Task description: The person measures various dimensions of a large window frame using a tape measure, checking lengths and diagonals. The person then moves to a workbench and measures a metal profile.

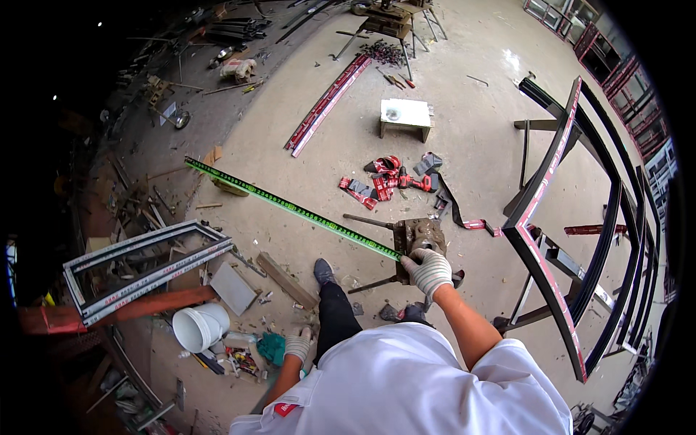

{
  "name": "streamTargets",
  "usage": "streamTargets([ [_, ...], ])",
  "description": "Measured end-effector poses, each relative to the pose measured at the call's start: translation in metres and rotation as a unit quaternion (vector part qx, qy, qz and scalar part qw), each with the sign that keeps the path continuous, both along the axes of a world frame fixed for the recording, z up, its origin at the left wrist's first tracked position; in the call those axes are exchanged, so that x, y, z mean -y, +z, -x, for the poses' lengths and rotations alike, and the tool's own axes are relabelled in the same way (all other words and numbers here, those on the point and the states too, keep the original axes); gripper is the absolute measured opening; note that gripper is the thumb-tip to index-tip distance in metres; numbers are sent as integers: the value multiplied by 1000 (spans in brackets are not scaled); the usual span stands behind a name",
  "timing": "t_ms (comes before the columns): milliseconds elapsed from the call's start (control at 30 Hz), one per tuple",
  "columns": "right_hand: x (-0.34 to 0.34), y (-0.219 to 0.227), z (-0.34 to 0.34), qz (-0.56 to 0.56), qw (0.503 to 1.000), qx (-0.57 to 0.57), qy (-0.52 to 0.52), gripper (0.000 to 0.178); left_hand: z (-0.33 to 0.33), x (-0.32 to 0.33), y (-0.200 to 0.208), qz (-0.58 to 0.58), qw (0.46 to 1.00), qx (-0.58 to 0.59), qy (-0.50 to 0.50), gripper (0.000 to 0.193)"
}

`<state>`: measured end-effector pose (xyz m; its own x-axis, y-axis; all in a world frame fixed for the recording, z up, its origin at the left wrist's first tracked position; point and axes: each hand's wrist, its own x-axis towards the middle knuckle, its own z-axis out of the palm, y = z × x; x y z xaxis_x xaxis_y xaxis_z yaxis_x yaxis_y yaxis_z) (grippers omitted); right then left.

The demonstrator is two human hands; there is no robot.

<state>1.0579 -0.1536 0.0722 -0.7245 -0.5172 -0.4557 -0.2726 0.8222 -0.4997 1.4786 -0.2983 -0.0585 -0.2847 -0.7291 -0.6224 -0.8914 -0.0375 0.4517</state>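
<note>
My right hand (429, 272), in a pale knitted glove, is closed on the near end of a tape measure (293, 208). Its green-edged blade with dark markings stretches out straight to the far left. Any case is hidden in the glove. Just beyond that hand stands a rusty metal vise (420, 234) on splayed legs. My left hand (297, 344), also gloved, hangs low beside my dark trouser leg, near a teal cloth (271, 349). Its fingers show too little to tell whether they are open or closed.
Dark curved frames (540, 181) stand on supports at right. A red drill (417, 182) lies among wrapping scraps; a small white-topped stool (406, 116) is beyond. Red-wrapped bars (330, 105) lie farther off. At left are a rectangular frame (148, 268), a white bucket (201, 328) and a plank (287, 280).
</note>
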Motion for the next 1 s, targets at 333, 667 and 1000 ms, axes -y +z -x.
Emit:
streamTargets([
  [333, 151, -36, -21, -70, 979, 92, -168, 45, 24, 406, 20, 120, 979, -150, -68, 30],
  [667, 256, -87, 49, -77, 964, 91, -236, 44, 169, 473, 17, 13, 984, -155, -90, 38],
  [1000, 420, -98, 231, -51, 941, 149, -299, 50, 129, 641, -76, -74, 987, 97, -107, 24],
])
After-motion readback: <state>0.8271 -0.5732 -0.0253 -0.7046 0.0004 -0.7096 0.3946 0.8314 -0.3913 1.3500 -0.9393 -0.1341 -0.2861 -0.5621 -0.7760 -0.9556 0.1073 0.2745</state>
